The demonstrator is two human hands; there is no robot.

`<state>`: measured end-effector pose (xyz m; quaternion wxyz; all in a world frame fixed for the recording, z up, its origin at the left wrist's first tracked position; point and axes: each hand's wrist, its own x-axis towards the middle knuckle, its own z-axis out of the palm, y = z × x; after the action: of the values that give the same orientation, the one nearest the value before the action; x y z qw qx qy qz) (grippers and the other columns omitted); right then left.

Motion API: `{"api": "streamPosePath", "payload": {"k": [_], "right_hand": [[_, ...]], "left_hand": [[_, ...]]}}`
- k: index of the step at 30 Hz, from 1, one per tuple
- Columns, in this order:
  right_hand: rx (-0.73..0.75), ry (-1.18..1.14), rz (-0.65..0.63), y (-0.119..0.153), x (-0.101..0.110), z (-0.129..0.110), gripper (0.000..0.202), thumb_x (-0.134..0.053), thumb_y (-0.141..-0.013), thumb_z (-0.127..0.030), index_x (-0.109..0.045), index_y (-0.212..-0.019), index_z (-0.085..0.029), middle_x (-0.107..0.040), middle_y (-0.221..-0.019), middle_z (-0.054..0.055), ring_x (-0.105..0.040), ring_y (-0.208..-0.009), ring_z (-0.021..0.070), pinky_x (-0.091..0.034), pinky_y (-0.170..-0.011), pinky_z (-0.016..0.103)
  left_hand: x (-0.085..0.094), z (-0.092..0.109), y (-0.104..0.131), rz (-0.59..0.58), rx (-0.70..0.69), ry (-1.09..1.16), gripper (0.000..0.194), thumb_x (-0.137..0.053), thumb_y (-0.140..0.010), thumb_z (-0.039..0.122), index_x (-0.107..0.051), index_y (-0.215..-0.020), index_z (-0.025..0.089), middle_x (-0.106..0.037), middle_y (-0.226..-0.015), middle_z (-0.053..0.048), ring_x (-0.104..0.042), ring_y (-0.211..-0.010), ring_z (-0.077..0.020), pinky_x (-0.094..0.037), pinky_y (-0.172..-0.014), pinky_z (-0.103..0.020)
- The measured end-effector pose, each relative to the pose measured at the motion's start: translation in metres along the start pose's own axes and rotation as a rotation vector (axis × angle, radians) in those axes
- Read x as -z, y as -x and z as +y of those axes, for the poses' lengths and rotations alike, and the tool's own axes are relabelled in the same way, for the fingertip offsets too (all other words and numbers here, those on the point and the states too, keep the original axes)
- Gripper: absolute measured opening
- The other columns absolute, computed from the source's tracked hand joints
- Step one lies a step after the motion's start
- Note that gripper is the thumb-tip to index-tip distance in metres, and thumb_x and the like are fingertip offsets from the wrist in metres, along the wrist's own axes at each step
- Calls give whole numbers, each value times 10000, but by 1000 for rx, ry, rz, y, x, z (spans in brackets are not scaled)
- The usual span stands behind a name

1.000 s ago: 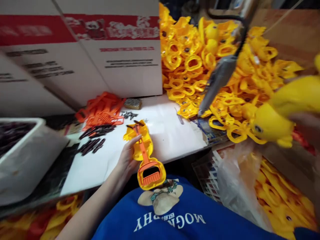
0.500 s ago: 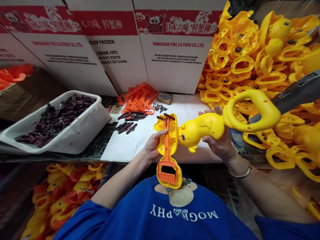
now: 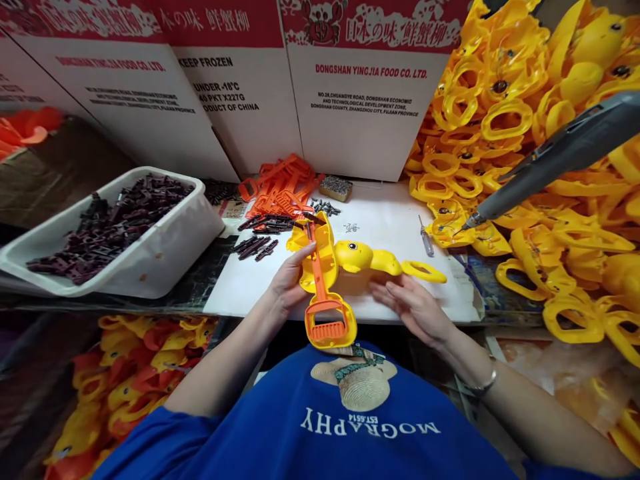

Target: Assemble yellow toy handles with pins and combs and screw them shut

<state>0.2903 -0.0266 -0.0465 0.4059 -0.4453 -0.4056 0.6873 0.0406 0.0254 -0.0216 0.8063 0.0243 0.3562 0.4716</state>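
Note:
My left hand (image 3: pixel 293 277) grips a yellow duck-shaped shell half (image 3: pixel 327 260), its hollow side up. Inside it lies an orange trigger-handle piece (image 3: pixel 320 277), with dark small parts at its upper end. A second duck shell half (image 3: pixel 373 259), with an eye and a looped handle, extends to the right, its head beside the held half. Whether the two halves are joined, I cannot tell. My right hand (image 3: pixel 413 303) is just below this second half, fingers apart and open. No grip on the shell is visible.
A grey electric screwdriver (image 3: pixel 545 167) slants in from the right. Beside a small screwdriver (image 3: pixel 426 240) rises a heap of yellow shells (image 3: pixel 530 127). At left is a white tub (image 3: pixel 165 263) of dark parts. Orange handles (image 3: pixel 285 183) and a box of screws (image 3: pixel 336 188) lie by the cartons (image 3: pixel 360 127).
My right hand has come away from the second duck half and moved lower. That half has turned, with its handle now lower. The electric screwdriver shows more fully. The view has shifted.

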Motion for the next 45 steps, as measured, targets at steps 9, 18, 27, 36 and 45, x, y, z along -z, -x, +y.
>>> {"api": "streamPosePath", "payload": {"k": [9, 18, 27, 36, 45], "right_hand": [[604, 1049, 16, -10, 40, -55, 491, -793, -824, -443, -745, -1283, -275, -718, -1371, 122, -645, -1317, 374, -472, -1179, 619], [401, 1230, -293, -81, 50, -68, 798, -806, -742, -445, -597, -1490, -263, -625, -1516, 121, -603, -1385, 409, -450, -1197, 625], [88, 180, -78, -39, 31, -84, 605, -606, -823, -629, -672, -1289, -249, -763, -1268, 146, -727, -1171, 407, -609, -943, 628], [41, -1, -110, -33, 7, -55, 655, -474, -849, -675, -689, -1286, -237, -786, -1211, 145, -734, -1171, 381, -635, -901, 576], [121, 41, -21, -34, 5, -41, 646, -492, -863, -661, -672, -1321, -243, -807, -1159, 106, -758, -1117, 385, -636, -904, 567]], "left_hand": [[-8, 0, -3, -9, -9, -22, 291, -590, -969, 157, -674, -1238, 82, -819, -847, -98, -798, -677, -199, -670, -710, -288], [-13, 0, -5, -106, 24, -76, 288, -582, -963, 164, -677, -1212, 56, -822, -911, -151, -788, -655, -209, -660, -766, -331], [-7, 1, 11, -139, -143, -71, 373, -636, -933, 310, -674, -1232, 90, -813, -1040, -168, -804, -989, -308, -615, -981, -461], [-7, -29, 15, -334, -87, 113, 448, -439, -1060, 425, -636, -1337, 133, -771, -1246, -157, -703, -1274, -313, -499, -1147, -496], [-1, -48, 16, -442, 147, 52, 650, -576, -973, 622, -624, -1372, 111, -795, -1150, -181, -770, -1118, -333, -625, -951, -420]]}}
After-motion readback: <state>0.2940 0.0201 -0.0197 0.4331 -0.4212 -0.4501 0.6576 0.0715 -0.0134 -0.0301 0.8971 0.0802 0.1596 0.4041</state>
